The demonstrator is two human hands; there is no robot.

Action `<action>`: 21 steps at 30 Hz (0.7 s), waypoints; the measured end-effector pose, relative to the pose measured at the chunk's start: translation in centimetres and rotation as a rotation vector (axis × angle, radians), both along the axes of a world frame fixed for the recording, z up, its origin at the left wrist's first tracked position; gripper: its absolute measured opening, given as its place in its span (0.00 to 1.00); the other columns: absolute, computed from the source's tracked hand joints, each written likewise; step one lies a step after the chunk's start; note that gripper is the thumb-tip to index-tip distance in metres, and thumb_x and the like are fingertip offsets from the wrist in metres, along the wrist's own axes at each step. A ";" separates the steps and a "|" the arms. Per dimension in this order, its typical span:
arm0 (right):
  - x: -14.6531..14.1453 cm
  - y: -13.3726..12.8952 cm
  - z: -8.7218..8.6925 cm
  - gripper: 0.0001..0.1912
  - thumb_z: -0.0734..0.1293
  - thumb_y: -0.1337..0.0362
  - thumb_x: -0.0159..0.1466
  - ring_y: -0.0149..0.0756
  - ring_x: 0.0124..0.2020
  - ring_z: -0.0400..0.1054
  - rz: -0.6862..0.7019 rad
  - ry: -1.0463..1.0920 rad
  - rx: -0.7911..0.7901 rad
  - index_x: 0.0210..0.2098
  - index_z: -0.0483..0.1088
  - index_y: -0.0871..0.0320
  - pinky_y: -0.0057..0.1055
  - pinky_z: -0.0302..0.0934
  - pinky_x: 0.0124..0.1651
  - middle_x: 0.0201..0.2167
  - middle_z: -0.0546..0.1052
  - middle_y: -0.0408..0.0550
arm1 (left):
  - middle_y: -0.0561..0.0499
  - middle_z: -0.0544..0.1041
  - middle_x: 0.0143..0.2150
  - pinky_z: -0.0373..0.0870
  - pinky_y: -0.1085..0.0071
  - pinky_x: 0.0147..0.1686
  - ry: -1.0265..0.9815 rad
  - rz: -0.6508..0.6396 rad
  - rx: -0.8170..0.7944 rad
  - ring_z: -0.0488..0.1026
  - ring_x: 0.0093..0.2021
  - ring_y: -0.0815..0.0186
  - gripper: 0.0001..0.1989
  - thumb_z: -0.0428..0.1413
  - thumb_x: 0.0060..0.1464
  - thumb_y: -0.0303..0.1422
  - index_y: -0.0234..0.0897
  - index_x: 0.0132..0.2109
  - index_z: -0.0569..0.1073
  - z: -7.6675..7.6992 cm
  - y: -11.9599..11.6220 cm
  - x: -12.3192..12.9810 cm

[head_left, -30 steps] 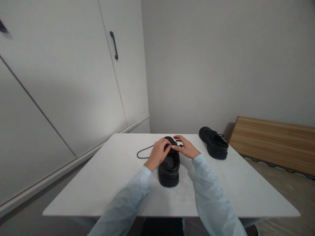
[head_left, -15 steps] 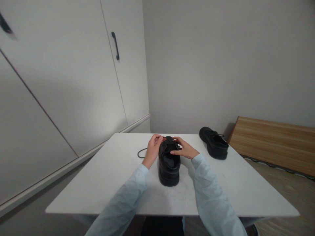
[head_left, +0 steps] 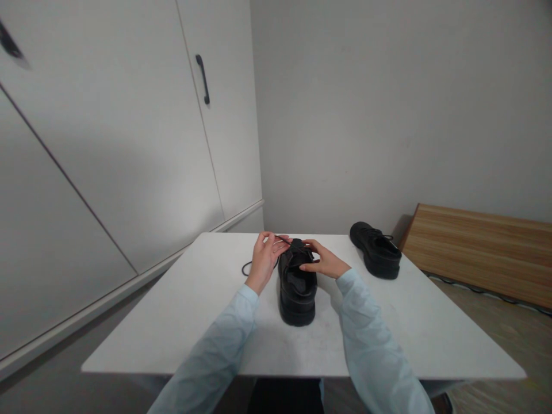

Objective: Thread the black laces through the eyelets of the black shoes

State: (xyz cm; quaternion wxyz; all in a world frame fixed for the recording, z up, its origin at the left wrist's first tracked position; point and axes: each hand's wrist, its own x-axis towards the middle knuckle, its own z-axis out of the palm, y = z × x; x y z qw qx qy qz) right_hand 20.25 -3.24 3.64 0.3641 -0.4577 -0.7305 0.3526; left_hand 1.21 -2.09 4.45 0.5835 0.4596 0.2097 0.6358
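A black lace-up shoe (head_left: 297, 307) stands on the white table with its heel toward me and its toe pointing away. On its left side, my left hand (head_left: 265, 259) pinches a black shoelace (head_left: 283, 238) that runs taut from the shoe's front. Loose lace also curls on the table beside that hand. My right hand (head_left: 322, 261) grips the shoe's right upper near the tongue, its thumb over the opening and its fingers around the far side. The lace holes are too small and dark to make out.
A second black shoe (head_left: 376, 250), laced, sits at the table's back right corner. White cabinets (head_left: 224, 144) with dark handles stand at left. A wood-grain panel (head_left: 478, 247) rests on the floor at right, against the grey wall.
My left hand has shifted a little left and away from the shoe, drawing the lace out longer and straighter. My right hand stays at the shoe.
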 end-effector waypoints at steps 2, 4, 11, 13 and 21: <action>0.0 0.0 0.0 0.37 0.73 0.60 0.47 0.46 0.58 0.59 0.001 0.000 0.000 0.54 0.58 0.57 0.44 0.61 0.51 0.54 0.66 0.57 | 0.51 0.76 0.33 0.72 0.63 0.41 0.029 0.020 0.025 0.76 0.35 0.66 0.15 0.51 0.55 0.45 0.39 0.39 0.59 -0.1 0.1 -0.1; 0.0 0.0 0.1 0.37 0.73 0.61 0.47 0.46 0.57 0.59 0.002 -0.001 0.004 0.54 0.58 0.57 0.44 0.61 0.51 0.53 0.67 0.57 | 0.54 0.73 0.32 0.72 0.65 0.40 0.059 0.052 0.048 0.75 0.33 0.68 0.14 0.50 0.56 0.45 0.40 0.38 0.59 -0.1 0.3 -0.4; 0.0 -0.1 0.2 0.36 0.73 0.60 0.47 0.46 0.56 0.60 0.001 0.001 0.001 0.53 0.59 0.56 0.44 0.61 0.51 0.53 0.67 0.57 | 0.58 0.66 0.28 0.73 0.66 0.41 0.053 0.145 0.094 0.70 0.30 0.74 0.13 0.51 0.55 0.44 0.40 0.36 0.60 0.5 0.5 -1.2; 0.1 0.0 0.1 0.36 0.73 0.60 0.47 0.45 0.57 0.60 0.003 0.008 -0.002 0.53 0.59 0.57 0.43 0.61 0.51 0.53 0.66 0.57 | 0.58 0.65 0.27 0.73 0.66 0.41 0.049 0.134 0.096 0.68 0.29 0.74 0.13 0.53 0.54 0.43 0.39 0.36 0.61 0.7 0.3 -1.2; 0.1 -0.2 0.2 0.36 0.73 0.60 0.47 0.46 0.57 0.58 -0.027 0.007 -0.037 0.53 0.59 0.56 0.41 0.63 0.47 0.53 0.65 0.57 | 0.57 0.64 0.27 0.73 0.73 0.34 0.034 0.159 0.126 0.65 0.28 0.75 0.13 0.58 0.50 0.41 0.37 0.33 0.64 1.6 -0.3 -1.6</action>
